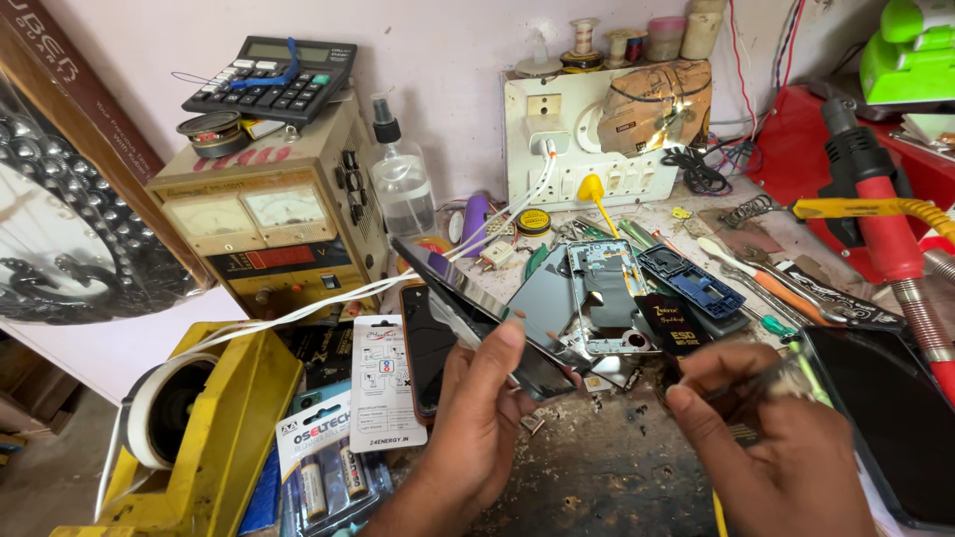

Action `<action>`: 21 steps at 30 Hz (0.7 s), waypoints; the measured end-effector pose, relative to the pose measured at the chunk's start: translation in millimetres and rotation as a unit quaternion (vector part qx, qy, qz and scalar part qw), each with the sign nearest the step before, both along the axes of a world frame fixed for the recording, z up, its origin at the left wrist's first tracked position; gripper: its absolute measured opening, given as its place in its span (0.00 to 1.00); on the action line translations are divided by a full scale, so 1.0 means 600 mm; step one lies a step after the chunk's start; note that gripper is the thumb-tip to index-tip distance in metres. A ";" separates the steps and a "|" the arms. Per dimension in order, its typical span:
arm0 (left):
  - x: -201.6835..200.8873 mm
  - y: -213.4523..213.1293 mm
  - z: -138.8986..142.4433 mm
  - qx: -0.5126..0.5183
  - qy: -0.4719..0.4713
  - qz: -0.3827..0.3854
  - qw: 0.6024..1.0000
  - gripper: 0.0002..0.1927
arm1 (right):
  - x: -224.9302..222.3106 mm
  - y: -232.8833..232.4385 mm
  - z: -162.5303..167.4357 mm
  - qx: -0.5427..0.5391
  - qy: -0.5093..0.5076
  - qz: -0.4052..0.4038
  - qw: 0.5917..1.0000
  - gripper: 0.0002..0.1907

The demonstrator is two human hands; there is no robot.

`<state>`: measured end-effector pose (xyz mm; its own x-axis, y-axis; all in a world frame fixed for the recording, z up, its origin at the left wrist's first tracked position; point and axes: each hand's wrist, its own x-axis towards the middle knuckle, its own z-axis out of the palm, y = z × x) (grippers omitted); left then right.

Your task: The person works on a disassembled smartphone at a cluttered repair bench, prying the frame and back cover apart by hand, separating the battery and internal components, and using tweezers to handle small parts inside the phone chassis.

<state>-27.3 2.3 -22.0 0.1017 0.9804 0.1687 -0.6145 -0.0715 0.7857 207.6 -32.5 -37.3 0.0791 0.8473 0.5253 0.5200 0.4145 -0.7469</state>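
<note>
The left hand grips a dark phone screen, thumb on its near face, holding it tilted edge-up above the bench. The screen's lower end is covered by the fingers, and its glossy face shows only reflections, so its surface detail is hard to read. The right hand is closed narrowly around a thin tool; the tool is blurred and its tip, pointing toward the screen, cannot be made out. Whether it touches the screen is unclear. The hand's lower part runs off the bottom edge.

Just beyond both hands lies an opened phone frame, partly hidden behind the screen. A black pad lies just beyond the right hand. Right of that hand sits a dark tray, cut off at the frame edge. Left of the left hand lie a battery pack, cropped below, and a yellow tape dispenser. Well beyond the left hand stand a power supply and a spray bottle.
</note>
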 end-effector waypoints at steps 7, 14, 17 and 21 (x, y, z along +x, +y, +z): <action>0.006 -0.009 0.006 0.017 -0.003 -0.062 0.998 0.23 | 0.012 0.022 0.037 -0.261 -0.321 -0.142 0.899 0.32; 0.009 -0.004 -0.004 -0.027 0.046 -0.066 0.996 0.22 | 0.020 0.039 0.029 -0.194 -0.510 -0.223 0.808 0.23; 0.013 -0.008 -0.005 -0.038 0.088 -0.055 0.994 0.22 | 0.021 0.033 0.025 -0.102 -0.488 -0.183 0.847 0.24; 0.025 -0.018 -0.007 -0.090 0.115 -0.051 0.988 0.21 | 0.005 0.013 0.017 0.021 -0.243 0.066 0.968 0.33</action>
